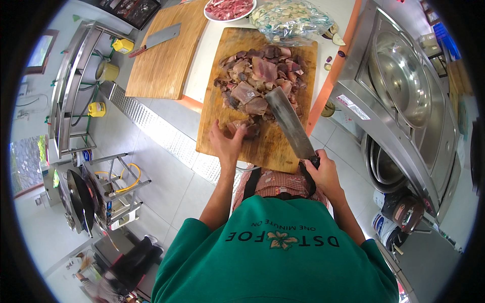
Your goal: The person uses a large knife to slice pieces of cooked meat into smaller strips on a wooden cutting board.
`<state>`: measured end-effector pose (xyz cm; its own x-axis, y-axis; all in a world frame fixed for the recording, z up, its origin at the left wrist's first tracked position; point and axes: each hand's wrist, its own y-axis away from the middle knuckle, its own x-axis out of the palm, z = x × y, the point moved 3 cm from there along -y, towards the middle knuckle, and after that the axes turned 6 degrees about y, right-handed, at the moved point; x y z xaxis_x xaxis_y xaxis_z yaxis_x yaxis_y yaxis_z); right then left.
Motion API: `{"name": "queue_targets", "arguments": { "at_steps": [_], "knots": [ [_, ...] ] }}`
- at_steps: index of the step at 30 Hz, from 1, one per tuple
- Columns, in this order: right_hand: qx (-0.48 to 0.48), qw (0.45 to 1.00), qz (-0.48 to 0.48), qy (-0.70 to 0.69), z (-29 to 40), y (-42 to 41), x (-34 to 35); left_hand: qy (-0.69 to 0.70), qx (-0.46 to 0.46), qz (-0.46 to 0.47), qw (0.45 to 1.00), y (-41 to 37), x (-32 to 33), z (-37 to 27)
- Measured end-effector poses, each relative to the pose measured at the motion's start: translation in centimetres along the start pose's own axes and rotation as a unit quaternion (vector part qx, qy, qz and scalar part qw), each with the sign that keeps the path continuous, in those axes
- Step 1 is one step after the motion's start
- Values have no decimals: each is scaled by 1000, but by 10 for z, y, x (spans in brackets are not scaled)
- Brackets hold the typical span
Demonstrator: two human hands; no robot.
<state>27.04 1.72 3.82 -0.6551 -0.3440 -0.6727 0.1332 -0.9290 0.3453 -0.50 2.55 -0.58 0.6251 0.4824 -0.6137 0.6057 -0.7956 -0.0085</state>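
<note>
My left hand (227,142) has thumb and fingers around a piece of meat (249,128) near the front of a wooden cutting board (261,155). In my right hand (323,170) is the dark handle of a cleaver (290,123). Its broad steel blade points away from me and slants left over the board, with the tip by the meat pile. A heap of chopped meat (261,75), in dark and pinkish chunks, covers the board's middle and far part. Several larger slabs lie on top of the heap, facing me.
A second board (163,68) at the left bears another cleaver (163,36). Beyond the meat stand a bowl of sliced raw meat (229,8) and a clear plastic bag of pale pieces (290,19). A steel sink unit with a large basin (401,79) flanks the right side. Another person (110,282) is at lower left.
</note>
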Motion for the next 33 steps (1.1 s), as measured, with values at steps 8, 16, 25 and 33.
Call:
{"name": "queue_targets", "arguments": {
  "at_steps": [8, 16, 25, 33],
  "knots": [
    [4, 1000, 21, 17, -5, 2, 4, -11, 30, 14, 999, 10, 24, -23],
    [-58, 997, -58, -6, 24, -5, -19, 16, 98, 84, 992, 12, 31, -28],
    [-127, 991, -10, -46, 56, -13, -27, 89, 123, 176, 973, 25, 9, -1],
    [-166, 986, 1, -11, 52, -5, -28, 180, -5, 111, 977, 33, -7, 46]
  ]
}}
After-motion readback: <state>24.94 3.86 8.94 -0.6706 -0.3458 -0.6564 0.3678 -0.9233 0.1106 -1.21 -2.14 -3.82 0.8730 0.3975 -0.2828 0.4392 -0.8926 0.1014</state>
